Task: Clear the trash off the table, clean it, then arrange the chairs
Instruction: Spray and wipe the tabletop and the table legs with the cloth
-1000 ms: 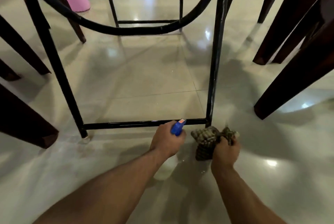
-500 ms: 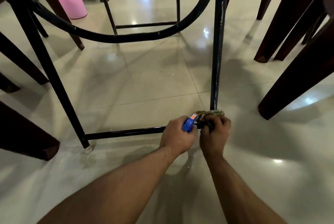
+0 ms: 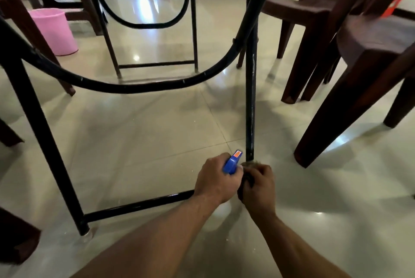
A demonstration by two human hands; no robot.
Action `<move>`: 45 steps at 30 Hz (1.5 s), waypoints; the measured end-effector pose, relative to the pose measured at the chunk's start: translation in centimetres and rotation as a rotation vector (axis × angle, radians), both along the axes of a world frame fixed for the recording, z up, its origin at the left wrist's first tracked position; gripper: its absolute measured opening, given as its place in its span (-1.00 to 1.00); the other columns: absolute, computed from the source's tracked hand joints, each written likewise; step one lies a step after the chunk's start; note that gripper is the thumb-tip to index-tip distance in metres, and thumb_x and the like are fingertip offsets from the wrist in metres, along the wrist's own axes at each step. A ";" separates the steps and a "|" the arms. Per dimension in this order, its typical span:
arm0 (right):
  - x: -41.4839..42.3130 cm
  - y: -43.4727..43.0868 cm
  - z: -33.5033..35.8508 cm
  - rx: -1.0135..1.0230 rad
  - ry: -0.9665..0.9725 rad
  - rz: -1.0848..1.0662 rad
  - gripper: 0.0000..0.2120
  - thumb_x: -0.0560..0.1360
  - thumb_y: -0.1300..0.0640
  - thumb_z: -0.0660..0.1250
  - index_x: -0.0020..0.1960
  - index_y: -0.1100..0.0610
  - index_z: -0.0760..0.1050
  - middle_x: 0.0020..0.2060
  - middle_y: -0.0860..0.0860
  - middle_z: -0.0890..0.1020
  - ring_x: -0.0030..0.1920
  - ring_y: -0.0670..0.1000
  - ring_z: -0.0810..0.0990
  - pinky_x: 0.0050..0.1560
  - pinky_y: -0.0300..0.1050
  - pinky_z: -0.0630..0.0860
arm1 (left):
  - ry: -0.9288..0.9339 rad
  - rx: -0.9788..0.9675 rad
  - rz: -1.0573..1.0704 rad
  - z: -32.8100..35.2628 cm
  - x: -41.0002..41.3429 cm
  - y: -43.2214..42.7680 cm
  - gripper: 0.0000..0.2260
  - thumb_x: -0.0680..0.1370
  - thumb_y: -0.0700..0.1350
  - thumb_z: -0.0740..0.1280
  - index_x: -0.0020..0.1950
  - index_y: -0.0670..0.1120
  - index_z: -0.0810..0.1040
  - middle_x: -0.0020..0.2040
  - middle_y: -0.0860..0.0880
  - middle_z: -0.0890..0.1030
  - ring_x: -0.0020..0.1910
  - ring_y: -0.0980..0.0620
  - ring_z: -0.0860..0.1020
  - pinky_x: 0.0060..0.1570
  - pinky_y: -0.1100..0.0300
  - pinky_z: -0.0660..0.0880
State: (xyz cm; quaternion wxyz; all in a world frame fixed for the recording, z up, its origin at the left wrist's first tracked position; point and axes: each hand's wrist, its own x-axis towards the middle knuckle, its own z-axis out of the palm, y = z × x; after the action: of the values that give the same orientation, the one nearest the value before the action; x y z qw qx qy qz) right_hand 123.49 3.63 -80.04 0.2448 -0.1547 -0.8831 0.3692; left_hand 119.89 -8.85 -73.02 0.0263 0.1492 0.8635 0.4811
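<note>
At the foot of the black metal bench leg, low over the glossy tiled floor, the two hands meet in the head view. The left hand sits just left of the leg's base, its fingers curled tight round the neck of a spray bottle. The blue trigger head with its orange label sticks up out of the fist, angled toward the leg. The bottle's pale body shows faintly below the wrist.

The right hand touches the left one, directly in front of the leg's base. Its fingers are clamped on a bunched brownish cloth, which is pressed against the very bottom of the leg. Most of the cloth is hidden inside the fist.

From the leg's base a black crossbar runs left along the floor to a second leg. A curved black brace sags between the two legs higher up.

To the right of the leg stand dark brown plastic chairs, their feet on the floor well apart from the hands. Far to the left of the leg and beyond it, a pink bin stands on the floor beside another chair's leg.
</note>
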 end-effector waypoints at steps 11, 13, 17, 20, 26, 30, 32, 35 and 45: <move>-2.6 -1.3 8.0 0.134 0.245 0.044 -0.84 0.44 0.38 0.36 -0.16 0.15 0.60 -0.14 -0.15 0.54 -0.05 -0.02 0.57 -0.07 -0.37 0.46 | 0.063 0.058 -0.069 5.1 -2.4 -0.7 -0.78 0.46 0.02 0.32 -0.35 0.01 0.40 -0.44 0.06 0.44 -0.45 0.04 0.40 -0.41 0.09 0.41; -4.0 -1.4 11.0 0.138 0.325 -0.060 -0.89 0.47 0.28 0.37 -0.06 0.12 0.62 0.00 0.00 0.60 0.04 0.02 0.60 0.11 -0.05 0.57 | 0.077 0.078 -0.062 6.1 -3.0 -0.5 -0.81 0.46 0.10 0.30 -0.25 0.01 0.50 -0.37 0.05 0.53 -0.39 0.01 0.50 -0.36 0.04 0.53; -3.4 -0.6 9.3 0.224 0.178 0.078 -0.76 0.41 0.34 0.47 0.00 0.08 0.67 0.10 -0.03 0.52 0.17 0.07 0.43 0.13 0.08 0.53 | 0.131 0.084 -0.080 8.0 -3.8 -0.7 -0.77 0.51 -0.03 0.34 -0.33 0.02 0.42 -0.42 0.05 0.46 -0.43 0.05 0.41 -0.38 0.14 0.42; -3.5 -0.2 11.9 0.103 0.168 0.087 -0.75 0.45 0.30 0.45 0.07 0.06 0.65 0.07 -0.07 0.47 0.10 -0.02 0.52 0.08 0.01 0.60 | 0.145 0.080 -0.062 9.0 -4.5 -0.8 -0.77 0.53 -0.05 0.35 -0.32 0.02 0.43 -0.42 0.04 0.45 -0.44 0.07 0.39 -0.38 0.19 0.39; -6.1 -1.0 17.8 0.338 0.209 0.117 -0.63 0.41 0.31 0.48 0.18 0.07 0.62 0.24 0.09 0.46 0.25 0.05 0.39 0.29 0.00 0.45 | 0.109 0.154 -0.018 10.3 -5.7 -1.0 -0.84 0.50 -0.04 0.35 -0.28 0.01 0.50 -0.41 0.03 0.50 -0.43 0.00 0.50 -0.38 0.03 0.55; -5.0 0.1 18.3 0.344 0.083 0.160 -0.73 0.48 0.25 0.44 0.16 0.08 0.64 0.17 0.06 0.49 0.18 0.02 0.43 0.20 0.04 0.51 | 0.075 0.225 0.020 10.6 -6.0 -0.5 -0.84 0.48 0.03 0.34 -0.26 0.01 0.50 -0.38 0.00 0.53 -0.38 -0.08 0.55 -0.33 -0.09 0.64; -6.9 -0.3 21.9 0.251 0.301 0.124 -0.70 0.50 0.35 0.33 0.18 0.12 0.60 0.14 0.09 0.49 0.10 -0.10 0.45 0.14 -0.08 0.51 | 0.054 0.250 0.021 10.3 -6.0 -0.2 -0.89 0.49 0.01 0.37 -0.21 0.02 0.53 -0.34 -0.04 0.57 -0.33 -0.14 0.59 -0.30 -0.14 0.64; -9.0 -1.0 26.1 0.132 0.461 0.111 -0.64 0.55 0.38 0.29 0.33 0.21 0.48 0.27 0.01 0.40 0.14 -0.35 0.36 0.16 -0.50 0.41 | 0.011 0.307 0.054 10.0 -5.7 -0.1 -0.92 0.51 -0.03 0.39 -0.15 0.01 0.54 -0.32 -0.09 0.57 -0.29 -0.21 0.61 -0.25 -0.17 0.64; -8.9 -1.0 26.5 0.045 0.504 0.029 -0.73 0.52 0.37 0.31 0.18 0.18 0.56 0.20 0.02 0.45 0.18 -0.09 0.44 0.20 -0.36 0.46 | 0.026 0.290 0.071 9.7 -5.7 -1.0 -0.90 0.52 -0.06 0.40 -0.17 -0.01 0.53 -0.29 -0.18 0.56 -0.27 -0.28 0.58 -0.25 -0.19 0.64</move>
State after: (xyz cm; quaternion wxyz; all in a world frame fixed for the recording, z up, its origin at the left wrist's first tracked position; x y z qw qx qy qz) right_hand 114.57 2.66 -53.50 0.4553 -0.0398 -0.8044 0.3796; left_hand 114.22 -9.87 -63.29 -0.0237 0.1267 0.7899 0.5995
